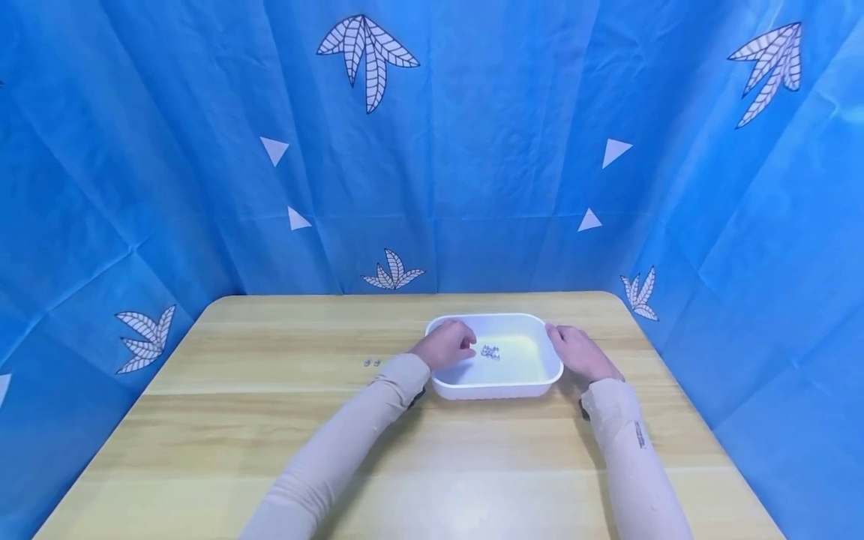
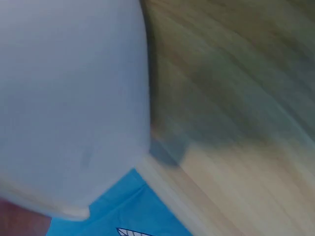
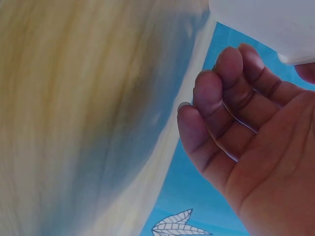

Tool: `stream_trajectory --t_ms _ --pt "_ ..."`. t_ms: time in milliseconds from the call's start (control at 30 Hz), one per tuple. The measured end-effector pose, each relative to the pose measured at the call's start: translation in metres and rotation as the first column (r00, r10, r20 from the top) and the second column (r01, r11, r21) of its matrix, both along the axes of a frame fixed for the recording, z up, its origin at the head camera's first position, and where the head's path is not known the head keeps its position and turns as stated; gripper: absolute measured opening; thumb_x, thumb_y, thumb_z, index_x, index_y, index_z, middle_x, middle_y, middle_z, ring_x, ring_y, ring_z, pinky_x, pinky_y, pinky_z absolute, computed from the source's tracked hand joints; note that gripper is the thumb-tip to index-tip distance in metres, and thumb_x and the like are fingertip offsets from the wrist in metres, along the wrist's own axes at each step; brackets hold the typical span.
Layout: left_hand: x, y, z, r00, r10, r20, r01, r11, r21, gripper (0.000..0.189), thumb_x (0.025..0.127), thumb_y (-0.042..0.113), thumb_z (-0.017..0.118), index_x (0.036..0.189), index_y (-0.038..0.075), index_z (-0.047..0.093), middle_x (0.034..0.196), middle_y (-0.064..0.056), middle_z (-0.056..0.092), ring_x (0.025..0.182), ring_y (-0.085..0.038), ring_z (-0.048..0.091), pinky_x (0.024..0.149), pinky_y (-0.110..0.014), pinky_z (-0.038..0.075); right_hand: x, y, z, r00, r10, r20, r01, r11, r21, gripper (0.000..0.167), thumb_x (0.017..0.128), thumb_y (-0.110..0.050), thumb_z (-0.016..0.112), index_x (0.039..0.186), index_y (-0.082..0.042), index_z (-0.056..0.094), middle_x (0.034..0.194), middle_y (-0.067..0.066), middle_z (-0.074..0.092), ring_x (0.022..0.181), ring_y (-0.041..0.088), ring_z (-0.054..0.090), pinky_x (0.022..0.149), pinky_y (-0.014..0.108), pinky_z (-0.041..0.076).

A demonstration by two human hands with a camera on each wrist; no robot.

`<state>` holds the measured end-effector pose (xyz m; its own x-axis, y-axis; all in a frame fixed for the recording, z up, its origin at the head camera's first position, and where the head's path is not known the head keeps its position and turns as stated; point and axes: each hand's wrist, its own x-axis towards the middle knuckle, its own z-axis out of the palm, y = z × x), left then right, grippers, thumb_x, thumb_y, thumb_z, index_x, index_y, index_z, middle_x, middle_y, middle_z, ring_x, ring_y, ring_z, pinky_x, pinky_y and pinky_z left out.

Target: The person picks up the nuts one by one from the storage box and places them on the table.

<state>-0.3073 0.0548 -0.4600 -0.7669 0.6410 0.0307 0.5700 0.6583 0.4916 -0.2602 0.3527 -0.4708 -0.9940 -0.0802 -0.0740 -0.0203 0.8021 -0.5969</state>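
Note:
A white plastic basin (image 1: 499,391) stands on the table, with a small cluster of shiny metal pieces (image 1: 490,352) on its floor. My left hand (image 1: 445,344) reaches over the left rim into the basin, beside the cluster. Its thumb and forefinger are bent with a gap between them, and nothing shows there. In the left wrist view the basin wall (image 2: 74,98) hides most of that hand. My right hand (image 1: 582,352) grips the basin's right rim. The right wrist view shows its bent fingers (image 3: 209,93) outside the wall and the thumb (image 3: 306,73) by the rim.
Two more small metal pieces (image 1: 372,363) lie on the wooden table (image 1: 270,420), left of the left wrist. A blue curtain (image 1: 499,150) with leaf prints hangs behind the table and along both sides.

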Motion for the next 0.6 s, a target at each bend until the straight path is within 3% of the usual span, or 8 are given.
stream_trajectory --t_ms 233,467,600 --pt "0.004 0.006 -0.009 0.999 0.035 -0.031 -0.036 0.998 -0.045 0.024 0.094 0.015 0.076 0.115 0.003 0.076 0.105 -0.009 0.077 0.101 -0.02 0.068 0.095 -0.032 0.057 0.002 -0.002 -0.004 0.999 0.01 -0.033 -0.01 1.0 0.004 0.063 0.113 -0.047 0.025 0.129 0.0 0.064 0.118 0.019 0.071 0.115 0.036 0.067 0.107 0.06 0.049" --pt "0.003 0.014 -0.017 0.994 0.017 -0.105 -0.023 0.998 -0.06 0.014 0.091 0.013 0.077 0.102 0.004 0.079 0.092 -0.005 0.077 0.078 -0.012 0.062 0.079 -0.026 0.057 0.003 -0.003 -0.003 0.999 -0.005 -0.052 0.005 1.0 0.01 0.065 0.112 -0.048 0.023 0.132 -0.001 0.064 0.125 0.021 0.07 0.122 0.04 0.064 0.11 0.06 0.047" --pt "0.003 0.019 -0.016 0.99 0.017 -0.14 -0.029 0.996 -0.083 0.012 0.091 0.015 0.078 0.097 0.004 0.079 0.092 -0.006 0.077 0.075 -0.011 0.061 0.079 -0.027 0.058 0.003 -0.002 -0.001 0.999 -0.006 -0.053 0.007 1.0 0.011 0.067 0.112 -0.05 0.023 0.134 -0.001 0.063 0.127 0.021 0.069 0.123 0.04 0.064 0.111 0.06 0.046"
